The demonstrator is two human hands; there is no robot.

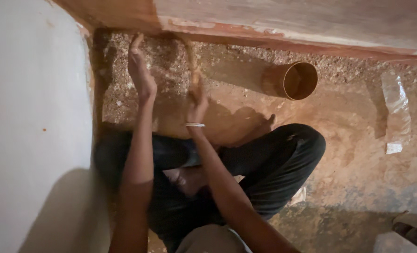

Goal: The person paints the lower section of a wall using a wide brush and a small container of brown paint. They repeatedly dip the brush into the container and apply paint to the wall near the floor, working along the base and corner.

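A gritty reddish dirt floor (358, 140) meets a white wall (30, 117). Left of the short brown cylindrical pipe (295, 80), both arms stretch forward. The left hand (140, 70) is flat, grip released; the right hand (196, 100) grasps a thin curved brown strip (189, 51).

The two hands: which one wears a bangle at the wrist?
The right hand wears a thin silver bangle; the left hand's wrist is bare.

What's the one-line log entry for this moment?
left hand: flat on gravelly ground by white wall | right hand: gripping thin curved piece, unclear | pipe: lying open-ended, right, untouched
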